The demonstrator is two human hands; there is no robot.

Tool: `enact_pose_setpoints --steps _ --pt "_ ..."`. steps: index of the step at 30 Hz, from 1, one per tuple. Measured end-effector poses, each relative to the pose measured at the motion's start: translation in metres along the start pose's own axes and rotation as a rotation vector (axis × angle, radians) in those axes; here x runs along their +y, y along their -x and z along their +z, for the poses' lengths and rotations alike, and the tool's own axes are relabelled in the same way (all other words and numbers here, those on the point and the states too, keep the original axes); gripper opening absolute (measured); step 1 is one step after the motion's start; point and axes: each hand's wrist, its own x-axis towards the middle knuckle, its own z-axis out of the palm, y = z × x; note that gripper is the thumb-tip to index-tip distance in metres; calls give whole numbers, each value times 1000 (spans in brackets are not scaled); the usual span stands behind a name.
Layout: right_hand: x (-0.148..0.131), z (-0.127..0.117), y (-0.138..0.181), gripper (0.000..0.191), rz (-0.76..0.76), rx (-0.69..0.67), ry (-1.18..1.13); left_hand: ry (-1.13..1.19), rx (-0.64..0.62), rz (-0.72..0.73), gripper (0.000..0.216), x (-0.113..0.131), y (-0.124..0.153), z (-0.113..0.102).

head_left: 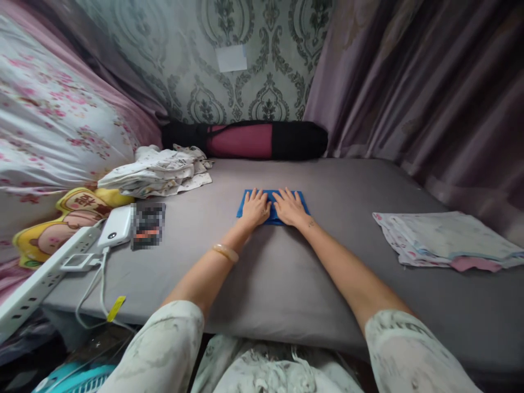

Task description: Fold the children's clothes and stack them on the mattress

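A blue folded cloth (270, 217) lies flat on the grey bed sheet (282, 273), in the middle of the view. My left hand (256, 207) presses on its left half with the fingers spread and pointing away from me. On the right half rests my right hand (289, 207), also flat with fingers apart. Both thumbs come close to each other near the cloth's centre. The hands cover much of the cloth, so its exact kind cannot be made out. A pale bangle (225, 252) circles my left wrist.
At right lies a stack of folded clothes (446, 237). Crumpled white clothes (159, 172) sit at the back left, beside a long black and maroon bag (241, 141). A power strip (45, 273), a white power bank (115, 226) and cables occupy the left edge.
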Motion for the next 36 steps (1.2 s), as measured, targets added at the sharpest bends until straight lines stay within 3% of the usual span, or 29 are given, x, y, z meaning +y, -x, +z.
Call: enact_pose_setpoints --steps 3,7,12,16,21,28,34,36 --pt "-4 12 -1 53 39 -33 44 -55 -49 -5 55 0 -1 18" --pt "-3 19 4 53 72 -62 43 -84 -79 -2 58 -5 3 28" --pt "-2 17 1 53 85 -93 35 -82 -128 -15 59 -4 0 24" --pt "-1 8 -10 54 96 -198 -25 -27 -191 7 53 -4 -11 13" --pt "-4 8 -24 54 19 -63 10 12 -41 27 49 -6 -22 11" --pt "-3 27 -25 57 17 -101 -57 1 -129 10 55 -9 -21 26" --pt "3 14 -25 56 21 -157 -99 15 -178 11 57 -14 -22 17" --pt "8 9 -22 55 42 -113 -83 4 -143 -9 61 -19 -19 14"
